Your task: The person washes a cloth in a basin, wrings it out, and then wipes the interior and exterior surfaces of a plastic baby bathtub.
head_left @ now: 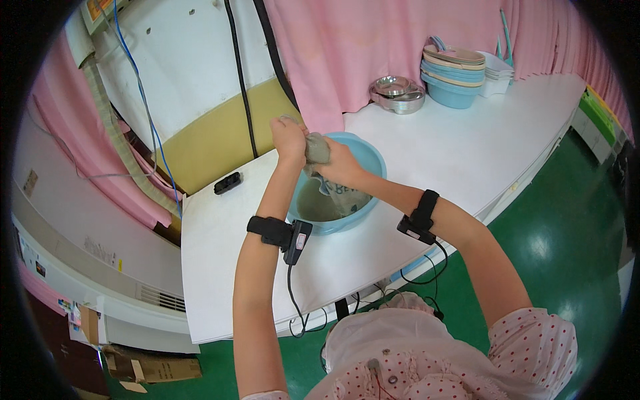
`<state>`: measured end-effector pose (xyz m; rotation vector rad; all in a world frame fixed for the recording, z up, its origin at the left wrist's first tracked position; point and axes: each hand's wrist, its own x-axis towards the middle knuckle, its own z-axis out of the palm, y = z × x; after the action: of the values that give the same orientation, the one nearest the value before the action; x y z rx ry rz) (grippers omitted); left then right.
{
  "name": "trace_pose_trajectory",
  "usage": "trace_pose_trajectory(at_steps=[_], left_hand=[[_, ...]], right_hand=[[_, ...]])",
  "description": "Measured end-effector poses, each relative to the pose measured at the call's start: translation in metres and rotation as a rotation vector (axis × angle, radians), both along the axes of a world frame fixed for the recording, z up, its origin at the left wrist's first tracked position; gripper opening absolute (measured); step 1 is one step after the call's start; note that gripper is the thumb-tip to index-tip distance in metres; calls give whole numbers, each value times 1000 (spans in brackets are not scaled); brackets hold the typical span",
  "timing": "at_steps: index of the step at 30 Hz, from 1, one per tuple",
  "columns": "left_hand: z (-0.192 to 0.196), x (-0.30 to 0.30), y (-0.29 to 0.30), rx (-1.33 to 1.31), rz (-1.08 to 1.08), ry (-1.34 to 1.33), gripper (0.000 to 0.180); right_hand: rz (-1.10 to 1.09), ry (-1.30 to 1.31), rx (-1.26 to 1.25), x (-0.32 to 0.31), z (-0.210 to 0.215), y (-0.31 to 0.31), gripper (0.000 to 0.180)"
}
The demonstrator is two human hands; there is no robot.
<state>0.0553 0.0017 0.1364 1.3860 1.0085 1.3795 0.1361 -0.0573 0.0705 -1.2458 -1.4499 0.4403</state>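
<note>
Over a light blue plastic basin (375,155) on the white table, both my hands are closed around a wet grey-green cloth (318,149). My left hand (289,140) grips its upper left end, above the basin's far left rim. Close beside it, my right hand (340,163) clutches the bunched middle. Part of the cloth, with dark lettering, hangs down into murky water (319,202) in the basin. My fingers partly hide the gripped cloth.
Two metal bowls (400,95) stand at the back, beside stacked blue and beige basins (453,77) and white baskets (495,72). A small black object (228,183) lies at the table's left. Cables hang from the black straps on my forearms. Pink curtains (373,40) line the back.
</note>
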Motion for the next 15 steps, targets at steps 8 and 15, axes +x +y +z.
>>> trace_pose_trajectory(at_steps=[8,15], left_hand=[[-11,-10,6,25,78,25,17],[-5,-5,3,-11,50,-191,17]], right_hand=[[65,-143,-59,-4,7,1,35],[90,-162,-39,8,0,6,51]])
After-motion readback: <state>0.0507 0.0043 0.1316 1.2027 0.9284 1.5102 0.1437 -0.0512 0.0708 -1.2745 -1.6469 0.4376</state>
